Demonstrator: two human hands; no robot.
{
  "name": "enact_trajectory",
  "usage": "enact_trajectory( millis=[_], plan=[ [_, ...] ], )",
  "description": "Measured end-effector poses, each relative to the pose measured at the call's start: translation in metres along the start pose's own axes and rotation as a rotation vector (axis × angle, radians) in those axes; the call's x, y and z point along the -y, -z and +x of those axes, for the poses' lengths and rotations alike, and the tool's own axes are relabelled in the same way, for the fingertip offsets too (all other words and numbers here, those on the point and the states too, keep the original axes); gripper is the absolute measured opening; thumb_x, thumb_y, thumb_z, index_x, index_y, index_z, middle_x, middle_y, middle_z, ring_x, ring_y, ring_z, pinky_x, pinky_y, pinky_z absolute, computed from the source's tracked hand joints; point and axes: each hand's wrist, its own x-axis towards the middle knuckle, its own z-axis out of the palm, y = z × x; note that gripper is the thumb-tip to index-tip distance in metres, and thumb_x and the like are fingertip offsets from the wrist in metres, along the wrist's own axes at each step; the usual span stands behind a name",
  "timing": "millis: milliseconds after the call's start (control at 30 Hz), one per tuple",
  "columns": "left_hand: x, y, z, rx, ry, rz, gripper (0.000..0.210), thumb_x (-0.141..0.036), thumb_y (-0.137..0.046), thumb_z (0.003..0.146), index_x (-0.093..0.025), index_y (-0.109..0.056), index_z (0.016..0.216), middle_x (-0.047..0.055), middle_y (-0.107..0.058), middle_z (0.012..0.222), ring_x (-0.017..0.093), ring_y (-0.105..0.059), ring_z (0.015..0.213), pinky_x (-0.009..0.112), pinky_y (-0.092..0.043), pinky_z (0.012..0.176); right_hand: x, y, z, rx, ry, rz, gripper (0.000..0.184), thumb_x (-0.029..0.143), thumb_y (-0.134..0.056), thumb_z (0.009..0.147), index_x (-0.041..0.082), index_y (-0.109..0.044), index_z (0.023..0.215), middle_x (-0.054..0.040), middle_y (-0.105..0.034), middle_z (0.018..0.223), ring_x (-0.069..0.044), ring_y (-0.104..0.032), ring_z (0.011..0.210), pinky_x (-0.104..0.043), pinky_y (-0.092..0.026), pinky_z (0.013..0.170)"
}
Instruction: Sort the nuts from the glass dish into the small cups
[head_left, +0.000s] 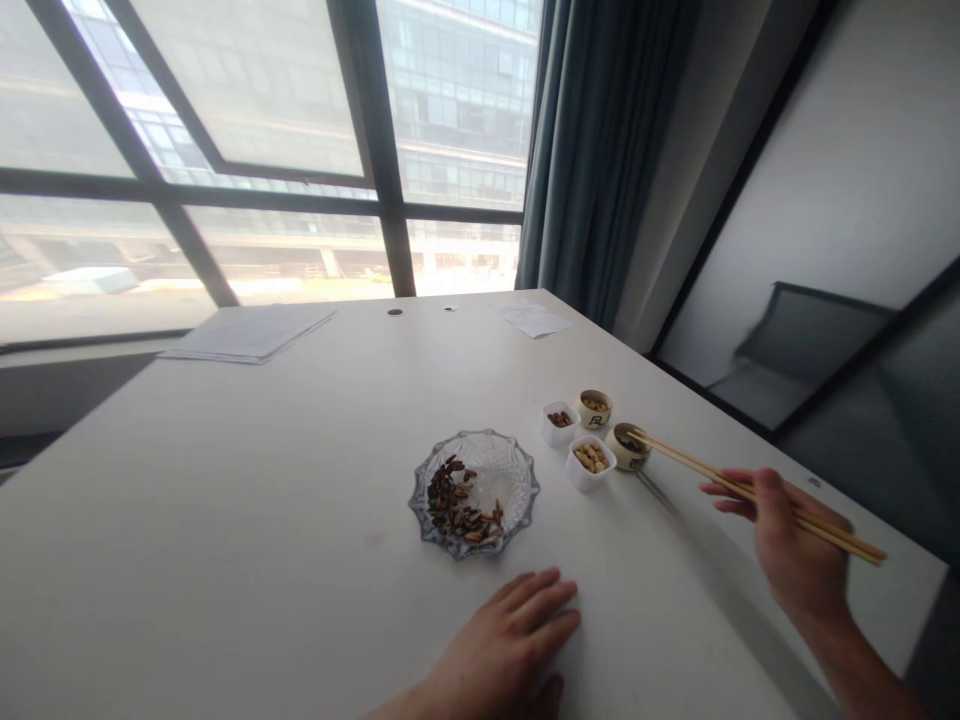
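Note:
My right hand (799,540) is closed around a pair of wooden chopsticks (705,468). Their tips reach the mouth of a small cream cup (628,458) with dark bits inside; whether they pinch anything is too small to tell. Behind it stands a second cream cup (594,412) with a dark character and brown pieces in it. Two white square tubs sit to the left, one tub (590,480) holding peanuts, the other tub (559,436) dark brown pieces. My left hand (517,630) lies flat on the table, below a scalloped glass dish (514,480) with dark, elongated dried pieces (454,505).
The white table (262,520) runs up to the window. A stack of paper (251,332) lies at its far left, and a crumpled sheet (536,320) at the far right. A dark curtain (592,150) hangs beyond the right edge, near a glass partition (840,200).

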Motion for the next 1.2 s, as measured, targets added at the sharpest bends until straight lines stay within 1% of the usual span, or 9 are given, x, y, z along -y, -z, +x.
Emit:
enact_trajectory(
  millis=[67, 133, 233, 400, 467, 567, 700, 1033, 1200],
  plan=[
    [-0.001, 0.001, 0.0, -0.006, -0.008, -0.004, 0.054, -0.03, -0.063, 0.094, -0.024, -0.052, 0.146, 0.004, -0.046, 0.16, 0.028, -0.04, 0.15, 0.044, -0.032, 0.127, 0.009, -0.002, -0.004, -0.01, 0.033, 0.009, 0.047, 0.056, -0.061, 0.098, 0.012, -0.077, 0.092, -0.0115, -0.078, 0.078, -0.023, -0.077, 0.065, -0.032, -0.066, 0.06],
    [-0.002, 0.002, 0.0, 0.0, -0.014, -0.008, 0.052, -0.032, -0.062, 0.095, -0.023, -0.052, 0.146, 0.005, -0.046, 0.16, 0.028, -0.04, 0.15, 0.044, -0.032, 0.127, 0.019, -0.011, -0.012, 0.038, 0.059, 0.033, 0.045, 0.054, -0.06, 0.099, 0.013, -0.077, 0.093, -0.0114, -0.079, 0.078, -0.023, -0.077, 0.064, -0.033, -0.066, 0.06],
    [-0.002, 0.002, 0.0, 0.009, -0.02, -0.009, 0.052, -0.033, -0.062, 0.094, -0.022, -0.052, 0.144, 0.005, -0.047, 0.159, 0.028, -0.04, 0.149, 0.044, -0.033, 0.126, 0.032, -0.04, -0.032, 0.245, 0.097, 0.093, 0.04, 0.051, -0.06, 0.1, 0.016, -0.078, 0.095, -0.0111, -0.08, 0.08, -0.023, -0.076, 0.064, -0.033, -0.066, 0.058],
    [-0.001, 0.001, 0.001, 0.013, -0.032, 0.008, 0.052, -0.034, -0.062, 0.095, -0.021, -0.052, 0.144, 0.005, -0.047, 0.159, 0.029, -0.041, 0.149, 0.044, -0.032, 0.127, 0.041, -0.107, -0.059, 0.673, 0.126, 0.258, 0.036, 0.045, -0.056, 0.103, 0.018, -0.079, 0.095, -0.0097, -0.079, 0.086, -0.022, -0.078, 0.073, -0.032, -0.065, 0.061],
    [0.0, 0.001, 0.001, 0.013, -0.048, 0.007, 0.052, -0.035, -0.061, 0.096, -0.02, -0.052, 0.145, 0.006, -0.047, 0.159, 0.029, -0.041, 0.149, 0.044, -0.032, 0.126, 0.041, -0.125, -0.061, 0.781, 0.144, 0.251, 0.034, 0.043, -0.057, 0.103, 0.018, -0.08, 0.097, -0.0093, -0.079, 0.089, -0.021, -0.077, 0.074, -0.032, -0.065, 0.063],
    [0.0, 0.002, 0.0, 0.014, -0.058, -0.007, 0.049, -0.038, -0.057, 0.101, -0.019, -0.051, 0.146, 0.007, -0.047, 0.159, 0.029, -0.04, 0.149, 0.044, -0.031, 0.127, 0.041, -0.141, -0.059, 0.882, 0.163, 0.228, 0.032, 0.041, -0.058, 0.103, 0.018, -0.08, 0.096, -0.0079, -0.078, 0.089, -0.019, -0.075, 0.073, -0.029, -0.064, 0.062],
    [-0.001, 0.003, 0.0, 0.02, -0.063, -0.017, 0.049, -0.039, -0.056, 0.103, -0.018, -0.05, 0.147, 0.009, -0.046, 0.16, 0.03, -0.04, 0.149, 0.045, -0.031, 0.127, 0.039, -0.148, -0.058, 0.919, 0.15, 0.235, 0.032, 0.041, -0.058, 0.103, 0.017, -0.08, 0.098, -0.0077, -0.077, 0.089, -0.018, -0.075, 0.073, -0.029, -0.064, 0.062],
    [-0.001, 0.002, 0.0, 0.009, -0.074, 0.011, 0.048, -0.038, -0.056, 0.103, -0.018, -0.05, 0.146, 0.01, -0.047, 0.159, 0.03, -0.041, 0.148, 0.045, -0.033, 0.126, 0.029, -0.154, -0.059, 0.889, -0.001, 0.225, 0.04, 0.053, -0.057, 0.101, 0.019, -0.079, 0.098, -0.0095, -0.08, 0.087, -0.024, -0.078, 0.075, -0.034, -0.064, 0.063],
    [-0.001, 0.004, 0.001, 0.011, -0.075, 0.009, 0.05, -0.038, -0.059, 0.101, -0.018, -0.05, 0.146, 0.01, -0.047, 0.159, 0.031, -0.042, 0.148, 0.045, -0.034, 0.125, 0.028, -0.159, -0.064, 0.738, -0.036, 0.217, 0.049, 0.06, -0.057, 0.099, 0.017, -0.078, 0.089, -0.0088, -0.078, 0.072, -0.018, -0.07, 0.054, -0.029, -0.057, 0.05]
  ],
)
